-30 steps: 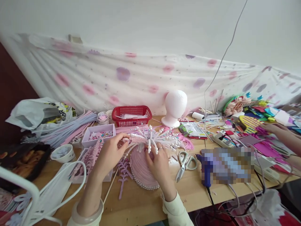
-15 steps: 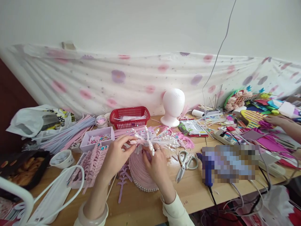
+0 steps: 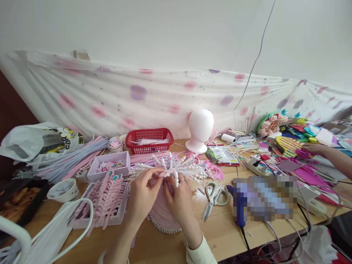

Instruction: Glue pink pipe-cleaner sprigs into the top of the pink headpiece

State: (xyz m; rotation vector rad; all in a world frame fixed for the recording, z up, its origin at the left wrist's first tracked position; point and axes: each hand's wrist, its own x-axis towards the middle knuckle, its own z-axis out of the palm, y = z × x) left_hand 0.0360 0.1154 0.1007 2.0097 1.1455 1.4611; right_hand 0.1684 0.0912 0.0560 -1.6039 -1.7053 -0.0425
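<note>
My left hand (image 3: 147, 187) pinches the pale pink middle of a craft flower (image 3: 168, 171) whose curled petals carry white pearl beads. From the other side my right hand (image 3: 177, 196) grips the same flower, its fingertips partly hidden beneath the petals. Below both hands lies a round pink pleated piece (image 3: 163, 212) edged with pearl beads. Behind the flower spreads a bunch of pearl-tipped stems (image 3: 192, 168). Grey-handled scissors (image 3: 211, 200) rest on the table to the right of my right hand.
A white foam head (image 3: 201, 128) stands behind, beside a red basket (image 3: 150, 148). Boxes of gems (image 3: 110, 163) and pink fringed strips (image 3: 107, 198) sit left. A blue glue gun (image 3: 240, 209) with cables lies right. At far right another person's hand (image 3: 310, 148) touches magenta material.
My left hand has moved in to the flower's middle, and both hands now meet there. The view has shifted slightly, so the table's things appear lower and further left.
</note>
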